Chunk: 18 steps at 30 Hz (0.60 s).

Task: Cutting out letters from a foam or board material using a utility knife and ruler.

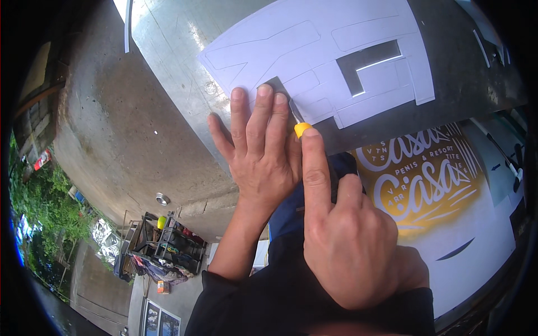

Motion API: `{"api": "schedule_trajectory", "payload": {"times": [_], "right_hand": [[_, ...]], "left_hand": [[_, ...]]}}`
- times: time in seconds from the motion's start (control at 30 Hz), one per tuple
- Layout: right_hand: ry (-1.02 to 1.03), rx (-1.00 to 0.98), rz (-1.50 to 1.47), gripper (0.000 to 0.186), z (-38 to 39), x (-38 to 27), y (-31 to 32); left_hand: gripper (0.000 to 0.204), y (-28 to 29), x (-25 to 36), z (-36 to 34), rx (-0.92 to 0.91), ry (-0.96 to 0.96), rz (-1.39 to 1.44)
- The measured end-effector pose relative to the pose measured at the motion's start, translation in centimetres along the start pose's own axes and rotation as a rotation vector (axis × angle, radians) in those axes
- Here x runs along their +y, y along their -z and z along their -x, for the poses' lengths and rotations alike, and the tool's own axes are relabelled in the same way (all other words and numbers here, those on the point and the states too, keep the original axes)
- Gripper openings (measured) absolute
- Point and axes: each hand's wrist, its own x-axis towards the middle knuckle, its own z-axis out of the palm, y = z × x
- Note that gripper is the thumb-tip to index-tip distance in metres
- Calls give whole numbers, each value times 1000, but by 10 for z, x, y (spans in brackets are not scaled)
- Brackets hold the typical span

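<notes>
A white sheet with thin drawn outlines and some cut-out openings lies on a grey metal-looking tabletop. My left hand rests on the sheet's near edge, fingers spread and pressing down beside a dark notch. In my right hand is a yellow utility knife, my index finger stretched along its top. Its thin blade meets the sheet just right of my left fingertips. Most of the knife's handle is hidden under my right hand.
To the right lies a white panel with yellow spray and white lettering. Thin white strips sit at the far right. Beyond the table's left edge are a concrete floor, a rack of clutter and green plants.
</notes>
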Motion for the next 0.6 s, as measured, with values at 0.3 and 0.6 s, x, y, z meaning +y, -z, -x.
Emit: {"api": "schedule_trajectory", "payload": {"times": [0.3, 0.6], "right_hand": [[-8, -43, -14, 69, 0, 2, 4], [-21, -72, -1, 72, 3, 2, 3]], "left_hand": [[54, 2, 1, 0, 1, 0, 12], [56, 4, 1, -1, -28, 1, 26]]}}
